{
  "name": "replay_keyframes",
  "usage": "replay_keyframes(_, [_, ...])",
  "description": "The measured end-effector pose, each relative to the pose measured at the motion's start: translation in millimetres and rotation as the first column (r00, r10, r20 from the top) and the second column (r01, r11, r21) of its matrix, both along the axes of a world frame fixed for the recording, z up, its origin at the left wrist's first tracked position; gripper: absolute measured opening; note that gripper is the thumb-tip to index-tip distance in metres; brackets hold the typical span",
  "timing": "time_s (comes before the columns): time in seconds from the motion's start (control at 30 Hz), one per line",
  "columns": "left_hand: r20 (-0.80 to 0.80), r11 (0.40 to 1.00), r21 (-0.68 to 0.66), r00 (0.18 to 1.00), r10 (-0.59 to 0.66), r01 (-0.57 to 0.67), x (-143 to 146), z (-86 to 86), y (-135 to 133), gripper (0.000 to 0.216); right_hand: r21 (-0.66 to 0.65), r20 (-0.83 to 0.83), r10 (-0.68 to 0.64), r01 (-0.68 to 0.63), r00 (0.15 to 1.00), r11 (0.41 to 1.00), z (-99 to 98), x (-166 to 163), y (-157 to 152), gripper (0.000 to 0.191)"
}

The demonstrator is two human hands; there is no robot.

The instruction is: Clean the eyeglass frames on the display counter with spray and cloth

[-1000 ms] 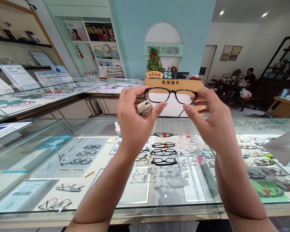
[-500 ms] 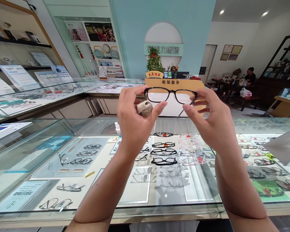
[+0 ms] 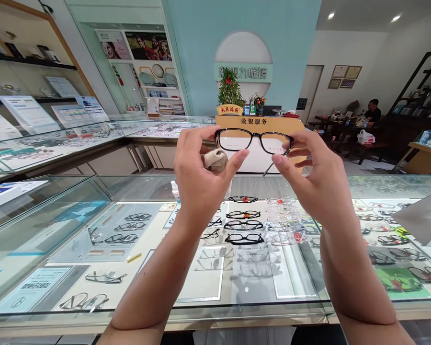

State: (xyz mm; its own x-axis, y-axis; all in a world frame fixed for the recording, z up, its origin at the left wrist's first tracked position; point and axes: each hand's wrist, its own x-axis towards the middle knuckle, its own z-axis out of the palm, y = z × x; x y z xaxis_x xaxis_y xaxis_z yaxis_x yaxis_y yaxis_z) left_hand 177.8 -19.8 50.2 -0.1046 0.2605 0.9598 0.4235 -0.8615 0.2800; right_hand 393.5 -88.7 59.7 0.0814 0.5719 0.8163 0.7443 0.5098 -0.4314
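Note:
A pair of black-framed eyeglasses point(image 3: 254, 135) is held up level above the glass counter, with faint print on its lenses. My left hand point(image 3: 201, 167) pinches the left end of the frame between thumb and fingers. Tucked in that same palm is a crumpled beige cloth point(image 3: 215, 160). At the other end, my right hand point(image 3: 314, 175) grips the frame's right rim, thumb below and fingers behind. One thin temple arm shows below the right lens; the rest is hidden. Beneath my hands, several black eyeglasses point(image 3: 244, 225) and several clear-framed eyeglasses point(image 3: 285, 225) lie in rows.
The glass display counter point(image 3: 273, 306) spans the foreground, with more frames inside. A small white bottle point(image 3: 175, 189) stands beside my left wrist. A tilted pale panel point(image 3: 425, 215) rises at right. Beyond is a cashier desk point(image 3: 290, 125) with a plant point(image 3: 230, 88); a person point(image 3: 372, 111) sits far right.
Almost nothing differs. Both hands keep the eyeglasses in the same place, and the view has shifted very slightly.

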Motion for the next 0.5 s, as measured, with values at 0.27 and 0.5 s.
replay_keyframes(0.27, [-0.014, 1.000, -0.022, 1.000, -0.001, 0.000, -1.7, 0.8, -0.2, 0.045, 0.011, 0.018, -0.003, 0.003, 1.000, 1.000, 0.5, 0.9, -0.1, 0.045])
replay_keyframes(0.5, [0.000, 0.999, -0.025, 1.000, -0.027, 0.027, -4.7, 1.0, 1.2, 0.048, 0.075, 0.016, 0.011, -0.012, 1.000, 0.997, -0.3, 0.7, 2.2, 0.043])
